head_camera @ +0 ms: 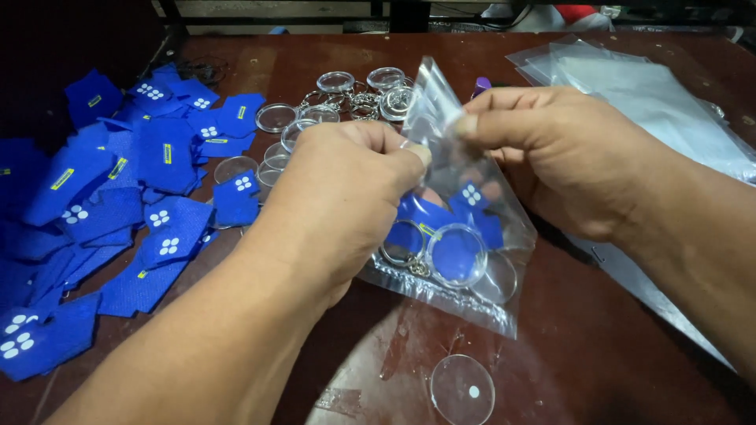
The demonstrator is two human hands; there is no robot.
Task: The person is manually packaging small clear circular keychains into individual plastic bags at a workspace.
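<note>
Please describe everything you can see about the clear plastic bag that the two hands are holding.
The clear plastic bag is small, thin, glossy and crinkled. The left hand and right hand pinch its top edge, so it hangs tilted, its bottom corner resting on the brown table. Inside lie a blue fabric piece with white dots and a round clear keychain case on a metal ring.

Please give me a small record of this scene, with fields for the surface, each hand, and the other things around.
Surface: dark brown wooden table
Left hand: pinches the mouth of a small clear plastic bag
Right hand: grips the same bag's top edge
Bag contents: blue fabric piece, round clear keychain case with metal ring
Left side: heap of blue fabric pieces
Far side: empty round clear keychain cases
Near edge: one clear round disc
Right side: stack of clear plastic bags
</note>
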